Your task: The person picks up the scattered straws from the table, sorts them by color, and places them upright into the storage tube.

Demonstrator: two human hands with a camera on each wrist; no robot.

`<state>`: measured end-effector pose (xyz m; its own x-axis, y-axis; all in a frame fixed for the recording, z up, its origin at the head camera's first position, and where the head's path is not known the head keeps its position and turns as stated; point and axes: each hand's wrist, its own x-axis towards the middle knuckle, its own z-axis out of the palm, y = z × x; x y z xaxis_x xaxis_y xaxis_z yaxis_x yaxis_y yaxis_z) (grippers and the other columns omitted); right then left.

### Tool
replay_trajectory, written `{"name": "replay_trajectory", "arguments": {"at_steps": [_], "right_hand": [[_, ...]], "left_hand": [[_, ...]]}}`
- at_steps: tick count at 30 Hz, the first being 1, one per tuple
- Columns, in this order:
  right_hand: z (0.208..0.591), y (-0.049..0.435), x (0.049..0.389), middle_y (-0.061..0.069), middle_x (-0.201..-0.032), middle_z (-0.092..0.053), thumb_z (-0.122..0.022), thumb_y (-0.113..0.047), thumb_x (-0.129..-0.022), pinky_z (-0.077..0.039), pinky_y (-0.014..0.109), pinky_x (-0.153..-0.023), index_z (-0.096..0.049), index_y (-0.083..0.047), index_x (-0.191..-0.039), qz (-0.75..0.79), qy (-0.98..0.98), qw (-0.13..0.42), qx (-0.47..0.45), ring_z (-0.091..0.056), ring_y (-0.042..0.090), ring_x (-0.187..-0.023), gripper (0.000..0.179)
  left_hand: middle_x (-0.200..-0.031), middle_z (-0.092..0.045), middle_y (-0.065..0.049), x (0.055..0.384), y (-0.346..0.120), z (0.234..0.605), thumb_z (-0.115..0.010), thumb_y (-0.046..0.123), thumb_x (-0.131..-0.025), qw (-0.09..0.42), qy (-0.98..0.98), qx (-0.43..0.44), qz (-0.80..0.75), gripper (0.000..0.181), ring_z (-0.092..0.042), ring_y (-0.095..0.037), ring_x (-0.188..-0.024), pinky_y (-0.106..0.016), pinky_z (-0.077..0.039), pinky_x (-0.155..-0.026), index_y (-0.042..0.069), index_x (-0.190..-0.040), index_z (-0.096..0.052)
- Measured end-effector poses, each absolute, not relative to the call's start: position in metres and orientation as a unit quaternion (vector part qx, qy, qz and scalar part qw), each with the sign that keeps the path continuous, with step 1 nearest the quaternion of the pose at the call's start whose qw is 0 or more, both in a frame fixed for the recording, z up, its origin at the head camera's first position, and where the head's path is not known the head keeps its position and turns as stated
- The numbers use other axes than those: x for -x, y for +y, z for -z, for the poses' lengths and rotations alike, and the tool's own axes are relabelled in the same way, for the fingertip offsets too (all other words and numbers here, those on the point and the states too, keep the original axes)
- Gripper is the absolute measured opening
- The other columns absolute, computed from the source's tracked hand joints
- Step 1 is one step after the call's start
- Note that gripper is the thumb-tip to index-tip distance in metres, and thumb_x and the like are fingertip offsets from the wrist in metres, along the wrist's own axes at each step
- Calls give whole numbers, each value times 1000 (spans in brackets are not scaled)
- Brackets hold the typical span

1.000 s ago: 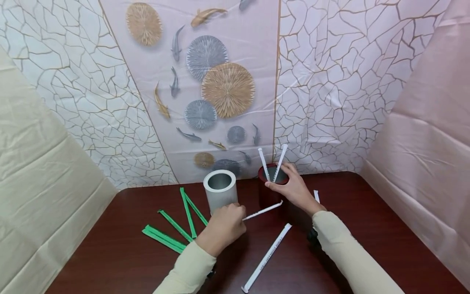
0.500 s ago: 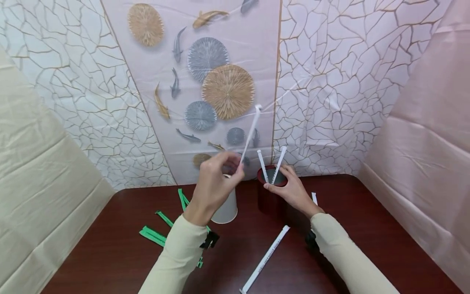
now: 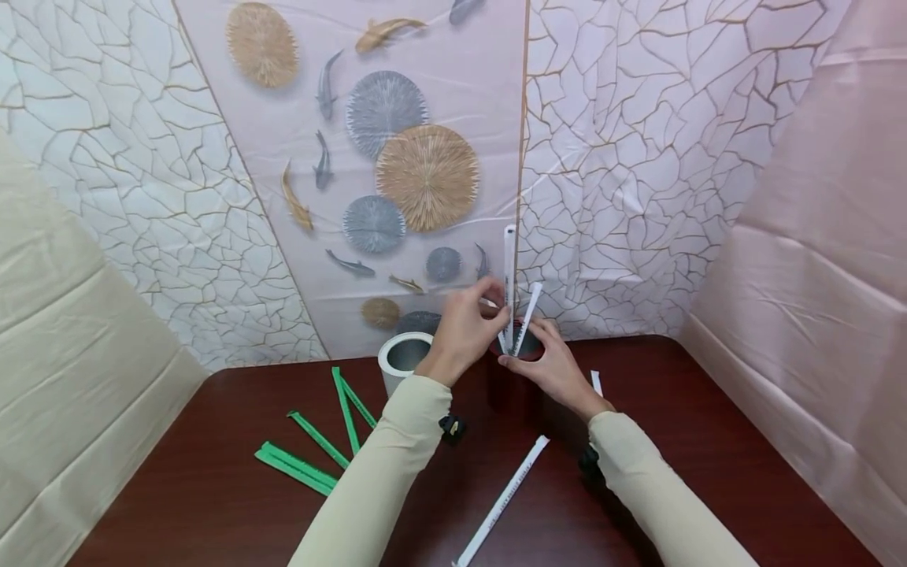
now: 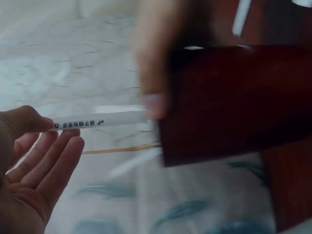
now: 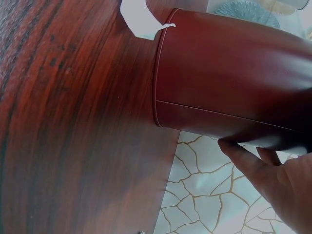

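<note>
My left hand [image 3: 464,327] pinches a white paper-wrapped straw [image 3: 509,264] between thumb and fingers. The straw stands nearly upright, its lower end at the mouth of a dark red cylindrical cup [image 3: 513,394]. Dark print shows along its wrapper in the left wrist view. Another white wrapped straw [image 3: 528,311] leans inside the cup, and one more is mostly covered by the left hand. My right hand [image 3: 556,366] grips the cup near its rim, thumb at the front and fingers behind. In the right wrist view, the smooth wall of the red cup [image 5: 219,73] lies beside the fingers.
A white cup [image 3: 392,383] stands left of the red one, partly behind the left forearm. Several green wrapped straws [image 3: 294,468] lie at the left of the brown table [image 3: 177,488]. White straws lie in front [image 3: 499,504] and beyond the right wrist. Patterned cloth hangs behind.
My left hand has lifted a white straw from the table, swung it up past the white cup and brought it right, over the red cup. My right hand keeps its grip on the cup.
</note>
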<state>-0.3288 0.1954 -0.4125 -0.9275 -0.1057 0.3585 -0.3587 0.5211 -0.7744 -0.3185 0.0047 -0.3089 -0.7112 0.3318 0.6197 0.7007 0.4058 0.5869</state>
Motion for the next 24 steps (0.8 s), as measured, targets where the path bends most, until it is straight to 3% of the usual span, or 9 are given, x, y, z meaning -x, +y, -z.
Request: {"name": "replay_trajectory", "arguments": {"at_steps": [6,12,16,24], "right_hand": [[414,196,328,8,-161,-38,-87,-37,-88,-35,59,-117,-47,-12,-159,-474,-858,138,-141,-38,31,-146,85],[415,199,328,16,-160,-40,-85,-24,-90,-35,61,-117,-52,-2,-153,-471,-857,148,-145,-36,37,-148,75],[414,198,329,19,-165,-35,-85,-30,-90,-29,65,-120,-44,-3,-159,-473,-856,147,-147,-30,40,-154,85],[414,197,329,16,-167,-32,-86,-42,-88,-30,62,-121,-44,-7,-161,-487,-853,130,-132,-33,37,-153,91]], "left_hand": [[-100,-76,-4,337,13,334,-69,6,-100,151,-863,344,338,10,-75,-14,-92,-27,-59,-78,8,-109,-71],[-108,-77,-1,336,14,345,-69,10,-100,113,-892,360,247,16,-69,-13,-97,-32,-56,-87,11,-115,-76],[-114,-77,-3,332,10,342,-66,10,-103,123,-892,360,246,19,-70,-15,-101,-34,-56,-91,8,-118,-78],[-106,-78,-4,301,-18,319,-66,11,-104,124,-871,340,333,16,-74,-14,-92,-34,-60,-84,7,-116,-77]]}}
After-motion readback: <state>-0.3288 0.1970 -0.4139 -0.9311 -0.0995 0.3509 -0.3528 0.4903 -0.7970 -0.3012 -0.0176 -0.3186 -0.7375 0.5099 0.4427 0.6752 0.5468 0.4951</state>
